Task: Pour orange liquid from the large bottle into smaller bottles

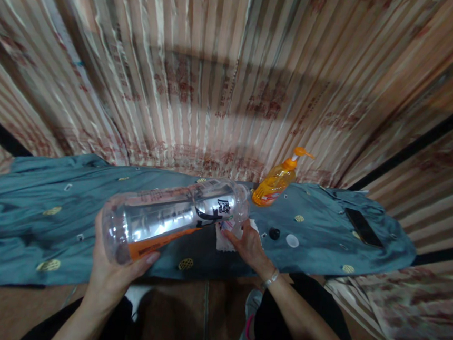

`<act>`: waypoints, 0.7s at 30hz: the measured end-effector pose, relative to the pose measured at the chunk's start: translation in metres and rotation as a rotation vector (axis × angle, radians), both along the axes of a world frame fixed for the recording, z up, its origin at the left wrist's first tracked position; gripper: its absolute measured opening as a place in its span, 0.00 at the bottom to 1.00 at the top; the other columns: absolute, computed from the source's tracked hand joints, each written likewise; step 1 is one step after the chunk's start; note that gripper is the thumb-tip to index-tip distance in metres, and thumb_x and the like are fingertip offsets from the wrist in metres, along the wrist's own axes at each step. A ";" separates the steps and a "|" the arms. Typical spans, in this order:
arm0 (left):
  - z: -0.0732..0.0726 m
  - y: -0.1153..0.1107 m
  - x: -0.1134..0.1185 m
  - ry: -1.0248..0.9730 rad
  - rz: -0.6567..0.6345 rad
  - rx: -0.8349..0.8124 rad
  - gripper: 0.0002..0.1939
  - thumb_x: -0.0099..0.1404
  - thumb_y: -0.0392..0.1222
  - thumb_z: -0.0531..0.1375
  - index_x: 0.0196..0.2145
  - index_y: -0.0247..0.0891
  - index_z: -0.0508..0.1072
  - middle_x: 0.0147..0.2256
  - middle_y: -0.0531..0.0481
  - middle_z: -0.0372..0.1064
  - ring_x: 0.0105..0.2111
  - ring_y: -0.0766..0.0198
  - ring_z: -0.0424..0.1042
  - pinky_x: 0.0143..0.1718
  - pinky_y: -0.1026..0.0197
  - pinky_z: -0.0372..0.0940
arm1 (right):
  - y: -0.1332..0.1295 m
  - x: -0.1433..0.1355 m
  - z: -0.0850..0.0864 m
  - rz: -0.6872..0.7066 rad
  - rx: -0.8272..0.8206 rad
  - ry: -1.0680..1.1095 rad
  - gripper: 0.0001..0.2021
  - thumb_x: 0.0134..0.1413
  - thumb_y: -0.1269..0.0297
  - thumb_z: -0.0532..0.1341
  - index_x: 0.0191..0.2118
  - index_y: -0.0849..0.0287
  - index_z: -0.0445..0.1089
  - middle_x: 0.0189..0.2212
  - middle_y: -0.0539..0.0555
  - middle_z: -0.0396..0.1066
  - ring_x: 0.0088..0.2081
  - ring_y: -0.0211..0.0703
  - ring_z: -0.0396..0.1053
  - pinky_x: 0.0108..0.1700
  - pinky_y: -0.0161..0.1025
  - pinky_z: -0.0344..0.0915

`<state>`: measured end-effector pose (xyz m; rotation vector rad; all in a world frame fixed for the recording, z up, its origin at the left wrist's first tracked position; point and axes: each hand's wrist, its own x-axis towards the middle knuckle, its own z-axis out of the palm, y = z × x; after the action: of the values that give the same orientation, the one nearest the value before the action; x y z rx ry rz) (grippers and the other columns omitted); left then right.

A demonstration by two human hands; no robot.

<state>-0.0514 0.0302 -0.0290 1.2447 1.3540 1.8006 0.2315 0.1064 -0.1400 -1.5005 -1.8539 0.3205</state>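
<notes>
A large clear plastic bottle with a silver and orange label lies tilted in the air above the cloth. Its base rests in my left hand, whose thumb presses on the orange part of the label. At the neck end is my right hand, thumb pointing left and fingers partly behind the bottle, apparently gripping it there. Just under that hand shows a white packet-like piece with a jagged edge; whether the hand touches it is unclear. Right of the hand lie a small black cap and a whitish disc.
A yellow pump bottle with an orange pump head stands behind the right hand. Farther right lies a dark phone. Blue-green patterned cloth covers the narrow table. Striped curtains hang close behind and at the sides.
</notes>
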 end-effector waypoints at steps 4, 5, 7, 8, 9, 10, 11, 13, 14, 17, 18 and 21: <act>-0.003 0.000 -0.002 0.022 -0.007 -0.006 0.46 0.39 0.52 0.77 0.56 0.52 0.66 0.58 0.46 0.66 0.64 0.38 0.61 0.69 0.33 0.52 | 0.000 -0.001 -0.001 -0.010 0.015 -0.008 0.25 0.54 0.61 0.69 0.57 0.53 0.65 0.37 0.58 0.80 0.38 0.58 0.80 0.39 0.54 0.79; -0.003 0.000 -0.002 0.022 -0.009 -0.009 0.46 0.39 0.52 0.77 0.56 0.51 0.67 0.58 0.46 0.65 0.64 0.38 0.61 0.69 0.33 0.52 | 0.000 -0.001 -0.002 -0.018 0.010 -0.011 0.26 0.54 0.62 0.69 0.57 0.53 0.65 0.37 0.58 0.80 0.38 0.58 0.80 0.39 0.54 0.79; -0.004 0.000 -0.003 0.016 -0.009 -0.014 0.45 0.39 0.52 0.77 0.56 0.51 0.67 0.58 0.46 0.65 0.64 0.37 0.60 0.69 0.32 0.51 | 0.000 0.000 -0.002 -0.026 -0.007 -0.015 0.25 0.54 0.62 0.69 0.57 0.53 0.66 0.37 0.58 0.80 0.38 0.57 0.80 0.39 0.53 0.79; -0.003 -0.001 -0.003 0.012 -0.005 -0.014 0.45 0.39 0.51 0.77 0.55 0.50 0.67 0.58 0.46 0.65 0.64 0.36 0.60 0.69 0.31 0.50 | 0.001 0.001 -0.002 -0.026 -0.013 -0.017 0.25 0.54 0.62 0.69 0.56 0.53 0.66 0.37 0.57 0.80 0.38 0.57 0.80 0.39 0.53 0.79; -0.003 -0.001 -0.002 0.007 -0.001 -0.013 0.45 0.39 0.51 0.77 0.55 0.50 0.68 0.57 0.45 0.66 0.64 0.35 0.61 0.69 0.30 0.50 | 0.001 0.001 -0.002 -0.024 -0.018 -0.019 0.24 0.54 0.62 0.69 0.56 0.52 0.66 0.37 0.57 0.80 0.38 0.57 0.80 0.39 0.53 0.79; -0.002 -0.001 -0.002 0.005 0.003 -0.012 0.45 0.38 0.51 0.77 0.54 0.49 0.68 0.57 0.45 0.66 0.63 0.35 0.61 0.68 0.30 0.51 | 0.001 0.002 -0.002 -0.020 -0.020 -0.021 0.24 0.54 0.62 0.69 0.56 0.51 0.66 0.37 0.57 0.79 0.38 0.56 0.80 0.38 0.53 0.79; -0.001 -0.001 -0.001 0.003 0.005 -0.012 0.44 0.38 0.51 0.77 0.54 0.49 0.69 0.56 0.45 0.67 0.63 0.35 0.61 0.68 0.30 0.52 | 0.001 0.002 -0.002 -0.016 -0.020 -0.023 0.23 0.55 0.62 0.69 0.56 0.50 0.66 0.36 0.56 0.79 0.38 0.56 0.80 0.38 0.53 0.79; 0.000 -0.001 0.000 0.008 0.012 -0.006 0.44 0.38 0.51 0.77 0.53 0.49 0.70 0.56 0.45 0.67 0.63 0.35 0.61 0.68 0.31 0.52 | 0.001 0.003 -0.001 -0.011 -0.012 -0.030 0.24 0.55 0.61 0.69 0.57 0.50 0.66 0.36 0.56 0.79 0.38 0.57 0.80 0.38 0.53 0.79; 0.001 -0.001 0.000 0.015 0.019 -0.002 0.43 0.37 0.52 0.77 0.53 0.49 0.70 0.56 0.45 0.67 0.63 0.35 0.61 0.69 0.31 0.52 | 0.000 0.002 -0.001 -0.008 -0.005 -0.033 0.25 0.54 0.61 0.69 0.57 0.51 0.66 0.37 0.57 0.79 0.38 0.57 0.79 0.38 0.53 0.79; 0.001 0.000 0.000 0.026 0.032 0.008 0.43 0.37 0.52 0.77 0.52 0.49 0.71 0.55 0.45 0.68 0.64 0.35 0.61 0.69 0.32 0.50 | 0.000 0.001 0.001 0.007 0.003 -0.022 0.25 0.55 0.62 0.68 0.57 0.54 0.65 0.38 0.58 0.80 0.39 0.56 0.80 0.40 0.53 0.79; 0.001 0.000 0.000 0.027 0.034 0.010 0.43 0.36 0.52 0.77 0.52 0.48 0.71 0.55 0.45 0.68 0.64 0.35 0.61 0.69 0.32 0.50 | 0.000 0.001 0.002 0.011 -0.003 -0.012 0.24 0.55 0.62 0.68 0.57 0.53 0.65 0.39 0.57 0.80 0.39 0.56 0.80 0.40 0.53 0.79; 0.000 0.000 -0.001 0.012 0.032 0.000 0.43 0.36 0.51 0.77 0.52 0.49 0.71 0.54 0.45 0.68 0.63 0.34 0.61 0.69 0.30 0.50 | 0.000 0.000 0.002 0.006 -0.025 0.009 0.22 0.55 0.61 0.68 0.55 0.53 0.65 0.39 0.57 0.80 0.40 0.57 0.80 0.40 0.54 0.79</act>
<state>-0.0522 0.0306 -0.0292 1.2423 1.3876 1.8180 0.2318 0.1065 -0.1375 -1.5084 -1.8546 0.3543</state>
